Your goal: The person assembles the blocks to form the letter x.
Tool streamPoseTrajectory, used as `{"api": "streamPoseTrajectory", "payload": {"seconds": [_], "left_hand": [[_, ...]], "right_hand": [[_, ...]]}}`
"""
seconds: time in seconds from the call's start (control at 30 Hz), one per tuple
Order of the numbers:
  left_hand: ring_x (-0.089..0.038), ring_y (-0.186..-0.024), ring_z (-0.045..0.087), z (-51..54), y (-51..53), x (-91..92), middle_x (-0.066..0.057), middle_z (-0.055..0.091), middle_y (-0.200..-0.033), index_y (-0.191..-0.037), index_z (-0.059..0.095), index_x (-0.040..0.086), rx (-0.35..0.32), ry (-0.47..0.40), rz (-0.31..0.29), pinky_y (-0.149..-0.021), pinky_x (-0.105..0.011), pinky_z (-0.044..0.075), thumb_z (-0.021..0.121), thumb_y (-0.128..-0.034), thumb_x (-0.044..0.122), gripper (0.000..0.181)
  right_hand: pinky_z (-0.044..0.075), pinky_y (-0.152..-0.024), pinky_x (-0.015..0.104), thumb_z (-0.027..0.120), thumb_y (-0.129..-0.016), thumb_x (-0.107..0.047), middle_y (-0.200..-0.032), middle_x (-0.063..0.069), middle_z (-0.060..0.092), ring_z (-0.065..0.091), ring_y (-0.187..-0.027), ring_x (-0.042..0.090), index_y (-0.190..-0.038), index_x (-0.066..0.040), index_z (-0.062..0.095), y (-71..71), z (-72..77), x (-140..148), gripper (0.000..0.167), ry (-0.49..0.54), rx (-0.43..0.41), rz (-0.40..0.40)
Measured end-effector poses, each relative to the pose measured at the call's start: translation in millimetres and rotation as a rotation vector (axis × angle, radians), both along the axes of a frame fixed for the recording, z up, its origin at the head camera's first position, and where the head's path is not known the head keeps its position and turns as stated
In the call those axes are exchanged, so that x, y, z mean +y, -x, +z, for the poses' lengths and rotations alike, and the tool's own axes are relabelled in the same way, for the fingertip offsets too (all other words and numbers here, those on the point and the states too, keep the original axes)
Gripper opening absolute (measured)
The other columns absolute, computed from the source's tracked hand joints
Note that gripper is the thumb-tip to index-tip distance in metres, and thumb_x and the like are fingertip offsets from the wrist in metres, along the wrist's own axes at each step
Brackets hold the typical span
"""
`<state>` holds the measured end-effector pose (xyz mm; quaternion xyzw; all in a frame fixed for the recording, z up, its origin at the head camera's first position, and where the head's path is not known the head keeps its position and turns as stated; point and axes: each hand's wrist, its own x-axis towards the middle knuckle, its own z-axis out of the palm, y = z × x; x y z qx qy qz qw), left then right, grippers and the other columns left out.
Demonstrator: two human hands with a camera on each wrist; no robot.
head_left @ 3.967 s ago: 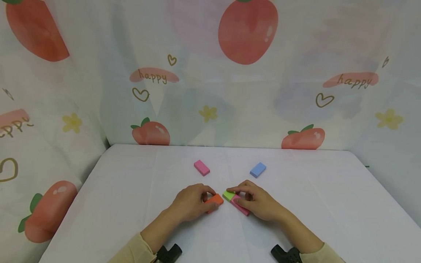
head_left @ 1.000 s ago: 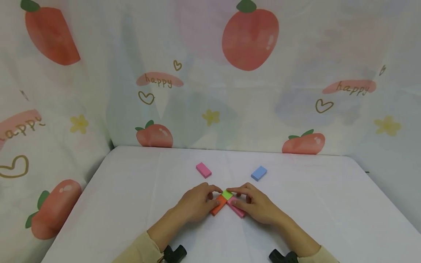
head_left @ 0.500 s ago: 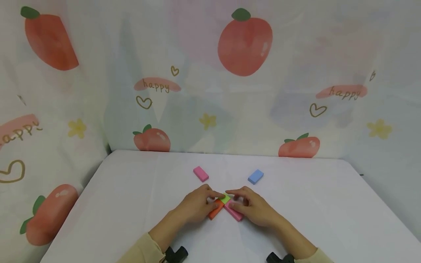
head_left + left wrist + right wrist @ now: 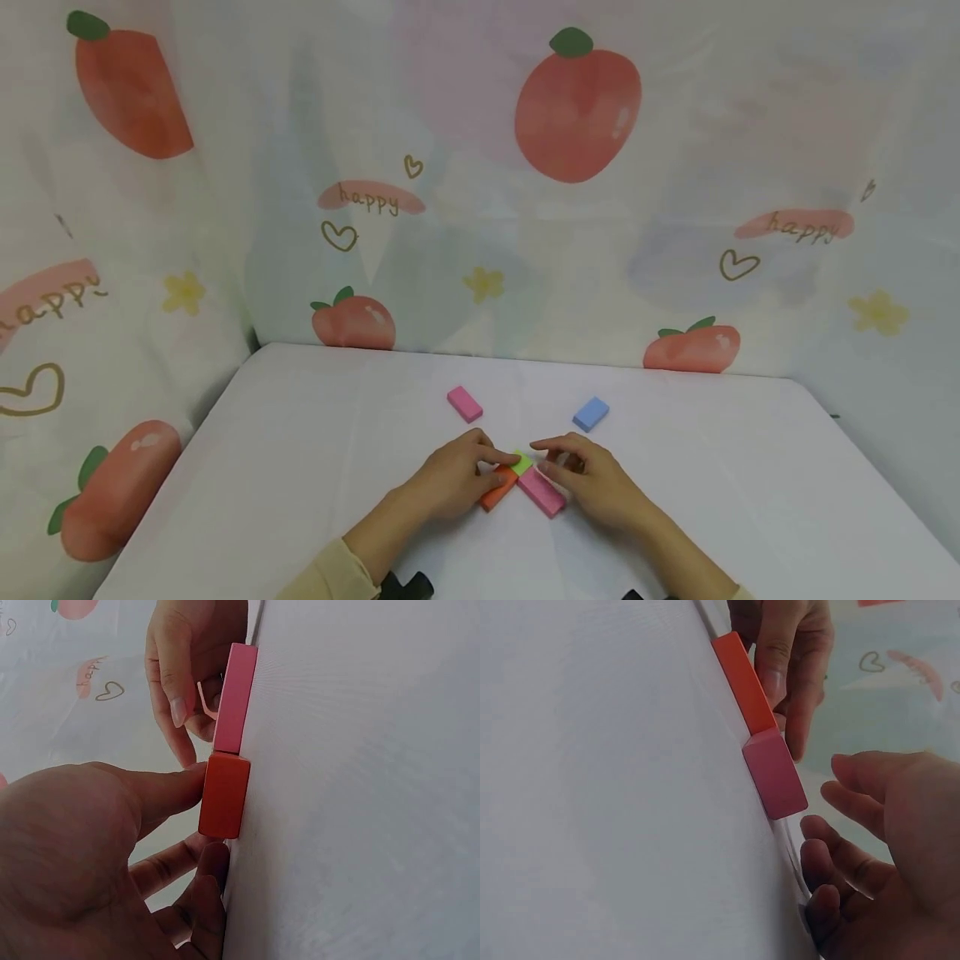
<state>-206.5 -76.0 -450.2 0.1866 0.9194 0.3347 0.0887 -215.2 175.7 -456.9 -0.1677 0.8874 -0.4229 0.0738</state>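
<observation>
Three blocks form a V on the white tabletop [image 4: 337,442]: orange block [image 4: 497,494] & near pink block [image 4: 542,493] as arms, green block [image 4: 522,463] at the tip. L hand [image 4: 453,479] pinches orange, index on green; R hand [image 4: 603,483], fingers loosely curved, holds nothing, just beside near pink. Far pink block [image 4: 465,403] & blue block [image 4: 591,414] lie behind. Prob. best: press lightly w/ L, keep faces flush, nudge near pink only if a gap shows.

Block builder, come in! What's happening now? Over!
Left hand on orange rectangular block. Right hand free beside nearer pink rectangular block. Lime-green block at the corner between those. Farther pink rectangular block, blue rectangular block, both clear.
</observation>
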Motion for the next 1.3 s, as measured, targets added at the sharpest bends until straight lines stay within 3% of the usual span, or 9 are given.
{"api": "streamPoseTrajectory", "payload": {"seconds": [0.2, 0.33, 0.57, 0.77, 1.07, 1.3], "left_hand": [[-0.005, -0.076, 0.051, -1.5, -0.2, -1.5, 0.013, 0.055, -0.105, -0.129, 0.072, 0.041, 0.002, -0.003, -0.002, -0.066, -0.024, 0.042, 0.070, -0.0993, 0.034, 0.030], [-0.004, -0.076, 0.051, -2.3, 0.9, -2.1, 0.013, 0.055, -0.107, -0.130, 0.071, 0.041, 0.005, -0.003, -0.008, -0.067, -0.023, 0.042, 0.069, -0.0999, 0.036, 0.031], [-0.006, -0.078, 0.050, -2.0, 1.1, 0.0, 0.013, 0.055, -0.103, -0.129, 0.072, 0.042, 0.001, 0.004, 0.006, -0.069, -0.024, 0.041, 0.070, -0.0988, 0.036, 0.031], [-0.006, -0.080, 0.050, -2.9, 0.1, -1.3, 0.013, 0.055, -0.105, -0.129, 0.071, 0.043, 0.002, -0.003, 0.011, -0.070, -0.025, 0.039, 0.070, -0.0989, 0.035, 0.031], [-0.006, -0.081, 0.050, -1.1, -1.0, -4.2, 0.013, 0.055, -0.105, -0.130, 0.071, 0.042, -0.013, -0.014, 0.015, -0.069, -0.025, 0.039, 0.070, -0.0990, 0.034, 0.032], [-0.005, -0.083, 0.051, -1.7, -1.6, -2.6, 0.012, 0.056, -0.105, -0.130, 0.072, 0.041, -0.007, -0.011, 0.013, -0.070, -0.025, 0.040, 0.071, -0.0985, 0.034, 0.032]], "right_hand": [[0.048, -0.065, 0.024, 0.071, -0.099, -0.030, -0.106, 0.004, 0.064, 0.061, -0.076, 0.012, -0.127, -0.018, 0.072, 1.6, 2.0, 2.2, 0.031, 0.097, 0.007, -0.037], [0.050, -0.071, 0.024, 0.071, -0.099, -0.030, -0.108, 0.003, 0.065, 0.062, -0.084, 0.013, -0.127, -0.018, 0.072, 3.3, 3.4, 4.0, 0.031, 0.101, 0.026, -0.087], [0.050, -0.086, 0.028, 0.071, -0.099, -0.029, -0.118, 0.005, 0.065, 0.060, -0.104, 0.019, -0.131, -0.018, 0.070, 7.2, 8.7, 10.8, 0.034, 0.017, 0.148, -0.181], [0.047, -0.088, 0.039, 0.069, -0.100, -0.028, -0.129, 0.014, 0.060, 0.057, -0.114, 0.031, -0.136, -0.013, 0.067, 15.6, 15.2, 22.1, 0.039, -0.093, 0.223, -0.234], [0.045, -0.094, 0.053, 0.067, -0.101, -0.028, -0.144, 0.023, 0.049, 0.050, -0.124, 0.040, -0.143, -0.009, 0.061, 33.0, 20.4, 30.6, 0.047, -0.160, 0.202, -0.262], [0.044, -0.096, 0.057, 0.065, -0.102, -0.026, -0.149, 0.027, 0.044, 0.046, -0.127, 0.044, -0.146, -0.007, 0.057, 42.1, 23.0, 31.1, 0.049, -0.187, 0.166, -0.304]]}}
